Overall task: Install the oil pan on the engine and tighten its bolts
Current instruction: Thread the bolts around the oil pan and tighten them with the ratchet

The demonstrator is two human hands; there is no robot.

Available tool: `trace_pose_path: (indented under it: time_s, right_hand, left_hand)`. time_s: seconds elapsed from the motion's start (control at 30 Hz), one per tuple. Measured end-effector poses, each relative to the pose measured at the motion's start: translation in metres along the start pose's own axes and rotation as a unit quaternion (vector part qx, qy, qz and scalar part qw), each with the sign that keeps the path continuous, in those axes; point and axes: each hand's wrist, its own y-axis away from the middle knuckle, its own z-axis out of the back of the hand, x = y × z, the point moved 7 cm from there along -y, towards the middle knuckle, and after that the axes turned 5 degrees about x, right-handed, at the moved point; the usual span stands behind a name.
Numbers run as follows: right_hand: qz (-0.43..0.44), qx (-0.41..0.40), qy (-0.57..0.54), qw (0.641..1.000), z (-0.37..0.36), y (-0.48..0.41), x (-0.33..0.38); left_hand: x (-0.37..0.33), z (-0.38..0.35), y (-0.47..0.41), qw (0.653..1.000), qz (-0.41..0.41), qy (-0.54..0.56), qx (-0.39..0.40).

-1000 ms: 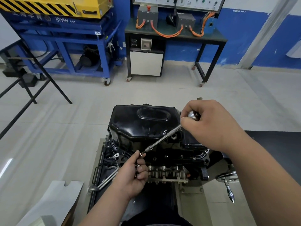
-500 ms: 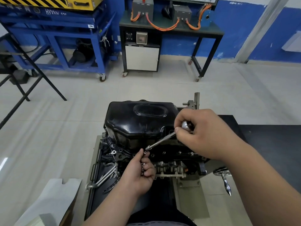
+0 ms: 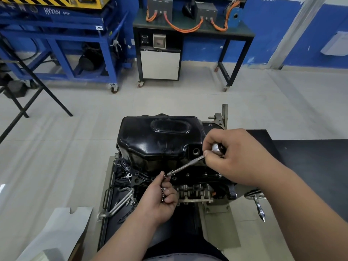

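Head view: the glossy black pressed-steel oil pan [image 3: 160,140] sits on top of the dark engine block [image 3: 195,193], which is mounted on a grey metal stand [image 3: 220,228]. The right hand [image 3: 237,159] curls round the chrome knob end of a slim silver socket driver [image 3: 185,166] slanting down to the pan's near flange. The left hand [image 3: 160,198] pinches a small bolt [image 3: 165,175] at the driver's tip, its other fingers curled around more small metal pieces.

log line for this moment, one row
left hand: holds bolts, touches driver tip | right hand: grips driver handle | oil pan: sits on engine
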Motion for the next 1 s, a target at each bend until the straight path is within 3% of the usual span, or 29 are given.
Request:
trace_pose_path:
  time_s: [0.23, 0.5, 0.83, 1.0]
  right_hand:
    - [0.075, 0.092, 0.123, 0.985, -0.019, 0.0, 0.01]
    - [0.029, 0.097, 0.135, 0.986, -0.043, 0.007, -0.005]
    - [0.007, 0.128, 0.147, 0.981, -0.06, 0.003, -0.004]
    - [0.017, 0.142, 0.16, 0.977, -0.059, -0.003, -0.002]
  left_hand:
    - [0.015, 0.015, -0.01, 0.999, 0.04, -0.028, -0.02]
    - [0.03, 0.012, -0.042, 0.992, 0.069, -0.096, -0.034]
    - [0.023, 0.009, -0.068, 0.998, 0.064, -0.016, 0.016]
    - [0.026, 0.014, -0.07, 0.999, 0.046, 0.009, 0.003]
